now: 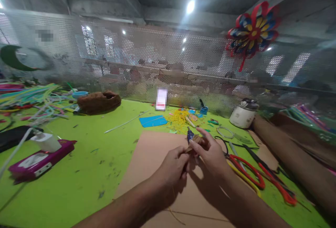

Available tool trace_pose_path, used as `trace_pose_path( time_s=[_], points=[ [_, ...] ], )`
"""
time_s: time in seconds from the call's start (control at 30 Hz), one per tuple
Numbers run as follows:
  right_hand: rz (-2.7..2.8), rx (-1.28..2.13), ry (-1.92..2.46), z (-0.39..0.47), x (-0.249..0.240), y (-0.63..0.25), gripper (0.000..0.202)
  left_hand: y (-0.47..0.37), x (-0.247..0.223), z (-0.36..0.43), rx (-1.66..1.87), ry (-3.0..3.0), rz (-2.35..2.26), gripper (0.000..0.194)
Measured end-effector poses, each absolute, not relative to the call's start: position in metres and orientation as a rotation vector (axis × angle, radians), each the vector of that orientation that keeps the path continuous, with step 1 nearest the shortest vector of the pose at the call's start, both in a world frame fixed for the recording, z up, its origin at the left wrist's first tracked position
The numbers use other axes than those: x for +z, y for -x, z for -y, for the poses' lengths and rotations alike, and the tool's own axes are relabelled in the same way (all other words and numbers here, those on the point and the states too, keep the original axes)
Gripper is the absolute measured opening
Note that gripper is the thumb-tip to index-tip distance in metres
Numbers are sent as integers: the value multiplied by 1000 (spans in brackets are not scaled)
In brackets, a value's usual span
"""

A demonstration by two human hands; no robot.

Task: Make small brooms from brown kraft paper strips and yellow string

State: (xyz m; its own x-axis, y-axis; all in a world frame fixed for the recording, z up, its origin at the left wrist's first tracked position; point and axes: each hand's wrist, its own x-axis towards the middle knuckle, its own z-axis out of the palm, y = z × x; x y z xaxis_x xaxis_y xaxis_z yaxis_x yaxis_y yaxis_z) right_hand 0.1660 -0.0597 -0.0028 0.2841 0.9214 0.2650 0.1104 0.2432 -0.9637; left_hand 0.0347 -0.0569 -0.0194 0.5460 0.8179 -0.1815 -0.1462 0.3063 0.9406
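Observation:
A small brown folded piece [196, 140], perhaps paper or leaf-like material, sits between my two hands above a brown sheet of board. My left hand [175, 163] pinches its near left end with closed fingers. On the other side, my right hand [210, 151] has thumb and fingers around the piece, with the index finger raised. Just behind it is a dark blue object with a narrow tip [190, 135], whose kind I cannot make out. Beneath both hands lies the brown board [147, 154]. A thin yellowish strand [175, 215] trails over its near part.
Red-handled scissors [249, 172] lie right of my right hand. Another person's forearm [291, 154] reaches in by a white jar [243, 114]. Yellow shreds [180, 119], a blue card [153, 121], a brown pouch [98, 102] and a purple power strip [43, 161] lie on the green table.

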Motion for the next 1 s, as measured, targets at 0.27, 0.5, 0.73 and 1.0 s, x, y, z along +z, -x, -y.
trace_pose_path(
  time_s=[0.27, 0.5, 0.73, 1.0],
  points=[
    [1083, 808, 1142, 66, 8, -163, 61, -31, -7, 50, 696, -1198, -717, 25],
    [1088, 829, 1156, 65, 4, -167, 55, -32, -22, 45, 727, -1257, -685, 38],
    [1131, 819, 1146, 65, 3, -172, 45, -33, -20, 46, 697, -1220, -708, 30],
    [1123, 858, 1146, 64, -2, -177, 37, -35, -22, 47, 676, -1186, -724, 26]
  ],
)
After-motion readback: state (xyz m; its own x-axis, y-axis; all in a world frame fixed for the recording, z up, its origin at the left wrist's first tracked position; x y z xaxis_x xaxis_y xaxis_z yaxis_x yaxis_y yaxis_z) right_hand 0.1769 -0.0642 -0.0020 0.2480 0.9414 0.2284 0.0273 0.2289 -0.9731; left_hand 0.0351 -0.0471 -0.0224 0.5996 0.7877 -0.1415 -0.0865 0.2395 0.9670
